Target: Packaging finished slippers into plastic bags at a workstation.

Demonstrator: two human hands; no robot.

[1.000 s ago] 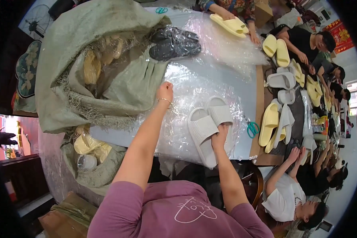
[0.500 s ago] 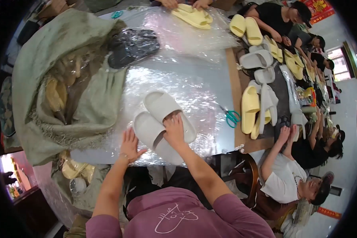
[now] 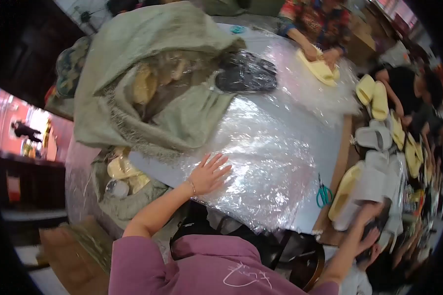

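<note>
White glare streaked the clear plastic film (image 3: 261, 162) at centre. Motion blur smeared the right hand (image 3: 370, 212) at lower right. A pinkish opening (image 3: 42, 115) glowed at left; fisheye distortion curved the edges into black corners.

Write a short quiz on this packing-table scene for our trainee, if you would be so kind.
1. Which of the camera wearer's hands is spread over the clear plastic?
2. True or false: the teal scissors lie to the right of the clear plastic.
3. What colour is the slipper that the co-worker at the far side of the table is handling? A) black B) yellow C) grey

Key: 1. The left hand. 2. True. 3. B.
</note>
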